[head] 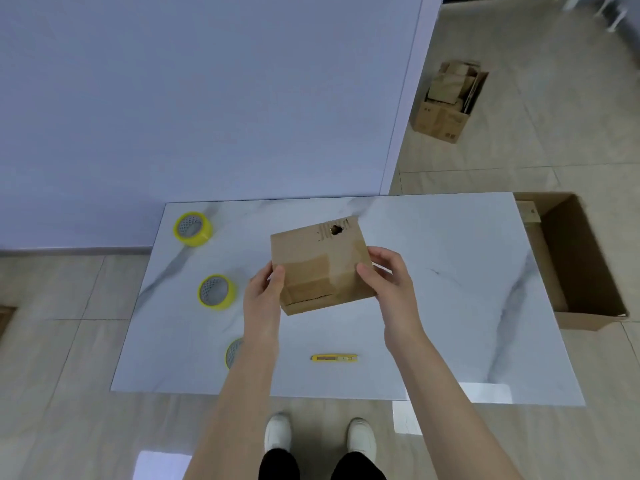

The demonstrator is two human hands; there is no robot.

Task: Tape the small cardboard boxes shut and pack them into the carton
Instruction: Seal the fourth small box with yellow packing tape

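On my feed I see a white marble-look worktop (433,254) with grey veins standing on a beige tiled floor (519,161), a plain pale bluish wall (207,98) behind its far left, and bright patches of light (162,465) glaring off the glossy tiles by its near edge.

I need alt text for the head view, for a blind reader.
The left hand and right hand hold a small cardboard box over a marble table. Three yellow tape rolls and a yellow utility knife lie on it; an open carton stands on the floor to its right.
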